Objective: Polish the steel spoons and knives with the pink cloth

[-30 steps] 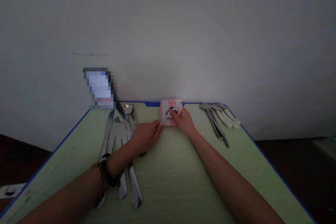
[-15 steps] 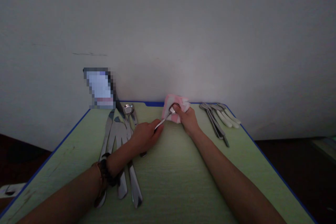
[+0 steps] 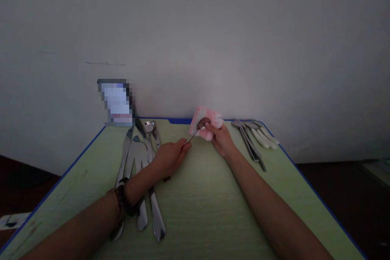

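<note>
My left hand [image 3: 170,157] is closed round the handle of a small metal spoon [image 3: 195,133] that slants up to the right. The spoon's bowl rests inside a pink and white cloth [image 3: 207,121], which my right hand [image 3: 222,140] grips and holds lifted near the table's far edge. The cloth wraps most of the bowl, so only part of it shows. A dark bracelet is on my left wrist.
Long steel cutlery [image 3: 140,162] lies in a row on the left of the green table [image 3: 198,207]. A bunch of spoons, some with white handles [image 3: 256,136], lies at the far right. A blurred object [image 3: 116,101] stands at the back left against the white wall.
The cloth has risen off the table in my right hand and shifted slightly right, closing round the spoon's bowl. My left hand has kept its hold on the handle.
</note>
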Demonstrator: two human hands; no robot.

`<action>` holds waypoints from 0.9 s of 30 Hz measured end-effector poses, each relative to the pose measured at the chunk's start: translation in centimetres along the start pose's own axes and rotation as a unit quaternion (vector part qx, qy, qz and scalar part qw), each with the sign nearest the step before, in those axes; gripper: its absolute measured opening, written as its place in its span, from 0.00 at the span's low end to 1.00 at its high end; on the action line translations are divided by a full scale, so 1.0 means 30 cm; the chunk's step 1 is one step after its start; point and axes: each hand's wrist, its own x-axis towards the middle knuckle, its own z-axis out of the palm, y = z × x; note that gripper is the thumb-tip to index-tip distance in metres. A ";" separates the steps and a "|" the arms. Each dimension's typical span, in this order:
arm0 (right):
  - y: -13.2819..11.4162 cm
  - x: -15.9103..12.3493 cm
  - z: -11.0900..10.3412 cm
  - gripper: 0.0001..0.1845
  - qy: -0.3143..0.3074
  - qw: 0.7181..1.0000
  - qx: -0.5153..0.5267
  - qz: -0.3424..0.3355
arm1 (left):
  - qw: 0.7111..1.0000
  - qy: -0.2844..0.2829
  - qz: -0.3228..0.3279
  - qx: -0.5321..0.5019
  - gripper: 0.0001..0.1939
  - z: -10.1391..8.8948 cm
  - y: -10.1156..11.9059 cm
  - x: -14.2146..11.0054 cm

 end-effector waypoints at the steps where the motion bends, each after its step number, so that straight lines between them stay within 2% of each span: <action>1: -0.003 0.001 0.000 0.16 0.002 1.000 0.017 0.005 | 1.000 0.000 -0.001 -0.007 0.17 -0.001 0.000 0.000; 9: -0.015 0.023 -0.018 0.12 0.004 0.991 0.133 0.034 | 0.997 0.021 -0.008 -0.077 0.18 -0.007 -0.002 -0.007; 20: -0.030 0.000 0.010 0.08 -0.034 0.991 0.127 0.026 | 0.998 0.014 0.002 -0.068 0.16 -0.004 -0.005 -0.008; 25: -0.042 -0.005 0.005 0.20 -0.045 0.978 0.199 0.041 | 0.997 0.018 0.004 -0.070 0.16 -0.003 -0.007 -0.006; 27: -0.035 0.008 -0.005 0.18 -0.024 0.978 0.205 0.043 | 0.997 0.019 0.007 -0.073 0.16 -0.001 -0.008 -0.006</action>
